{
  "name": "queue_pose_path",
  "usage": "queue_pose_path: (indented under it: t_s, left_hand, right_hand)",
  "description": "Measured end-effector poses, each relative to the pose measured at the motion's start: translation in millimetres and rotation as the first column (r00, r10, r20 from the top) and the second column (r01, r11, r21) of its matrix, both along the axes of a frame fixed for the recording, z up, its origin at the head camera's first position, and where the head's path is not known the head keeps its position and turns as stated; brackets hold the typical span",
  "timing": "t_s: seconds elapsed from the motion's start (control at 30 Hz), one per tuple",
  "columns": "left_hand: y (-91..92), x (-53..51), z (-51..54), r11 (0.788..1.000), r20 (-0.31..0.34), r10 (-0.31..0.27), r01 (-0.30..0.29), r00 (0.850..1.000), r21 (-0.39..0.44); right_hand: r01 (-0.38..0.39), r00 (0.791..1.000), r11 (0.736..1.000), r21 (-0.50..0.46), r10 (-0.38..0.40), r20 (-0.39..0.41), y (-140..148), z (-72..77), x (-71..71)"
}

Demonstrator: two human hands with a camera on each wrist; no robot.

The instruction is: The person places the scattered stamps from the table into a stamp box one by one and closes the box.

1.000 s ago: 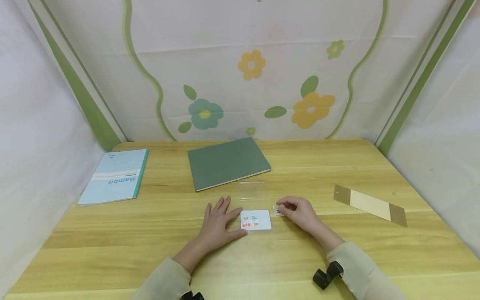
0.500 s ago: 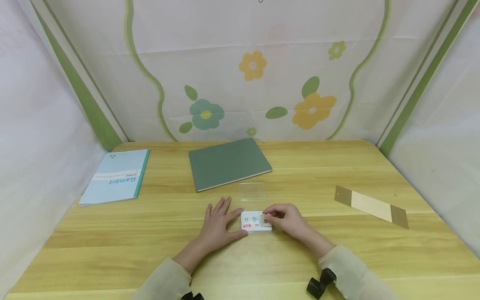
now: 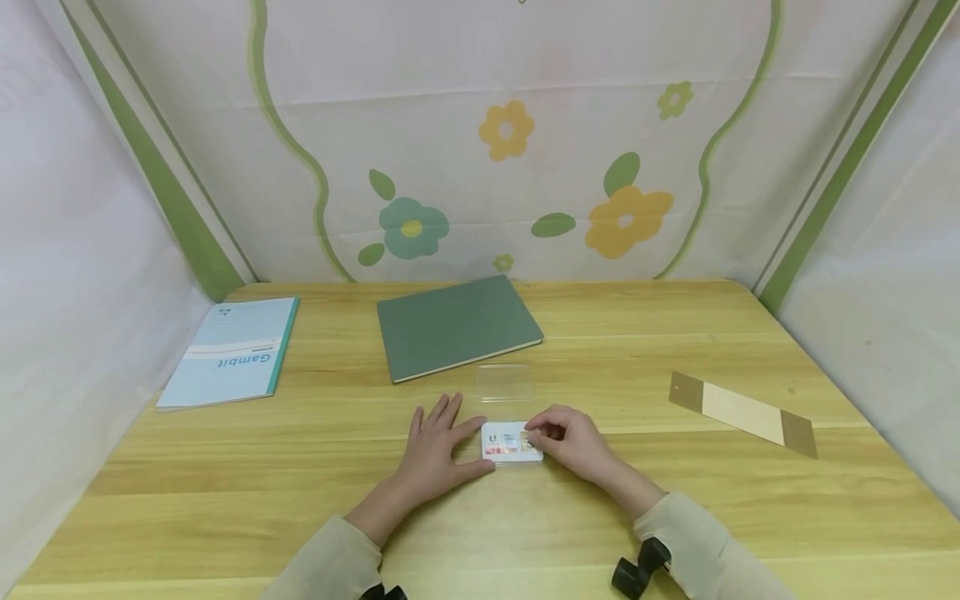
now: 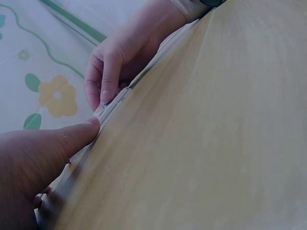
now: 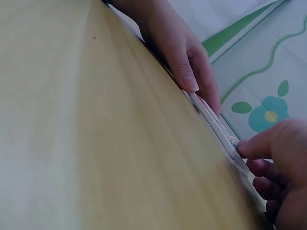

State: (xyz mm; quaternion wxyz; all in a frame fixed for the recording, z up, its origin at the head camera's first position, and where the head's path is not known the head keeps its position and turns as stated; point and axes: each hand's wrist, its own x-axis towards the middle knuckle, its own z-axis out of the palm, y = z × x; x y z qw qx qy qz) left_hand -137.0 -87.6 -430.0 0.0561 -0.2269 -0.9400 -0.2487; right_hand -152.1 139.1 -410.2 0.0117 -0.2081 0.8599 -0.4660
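A small square piece (image 3: 526,446) with a dark mark is pinched between the thumb and forefinger of the right hand (image 3: 573,443), whose other fingers are curled inward. The piece is held at the right end of a white card (image 3: 512,427), partly covered by the fingertips; whether it lies fully flat there cannot be told. The card's left end is steadied by the left hand (image 3: 442,454): its two left corners are touched by thumb and forefinger, while the remaining fingers are spread on the wooden table (image 3: 315,467). Print and a red band are seen on the card's left part. Just beyond the card, apart from it, a clear rectangular plate (image 3: 504,382) is laid flat, with a dark green notebook (image 3: 459,327) set at an angle close behind it. Well to the left, a pale blue notebook (image 3: 228,354) marked "Gambit" is seen upside down. To the right, a cream strip (image 3: 742,412) with brown ends is placed slantwise. Black devices (image 3: 640,569) are worn at both beige cuffs, and the table is backed by a white cloth (image 3: 420,108) printed with flowers.
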Motion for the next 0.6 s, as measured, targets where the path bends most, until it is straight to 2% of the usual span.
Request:
queue_pose_path:
  t_s: [0.1,0.4,0.6]
  left_hand:
    - [-0.2,-0.5,-0.6,1.000,-0.003,0.002,-0.002,1.000,-0.001]
    - [0.5,0.1,2.3,1.000,0.001,0.001,-0.001,1.000,-0.003]
    - [-1.2,-1.1,1.7,1.000,0.018,-0.006,0.006,1.000,0.018]
  right_hand:
    - [0.003,1.000,1.000,0.028,-0.002,-0.021,4,-13.5,-6.7]
    - [0.017,1.000,0.998,0.058,-0.016,-0.026,3,-13.0,-7.0]
    - [0.031,0.999,0.999,-0.017,-0.031,0.007,6,-9.0,-5.7]
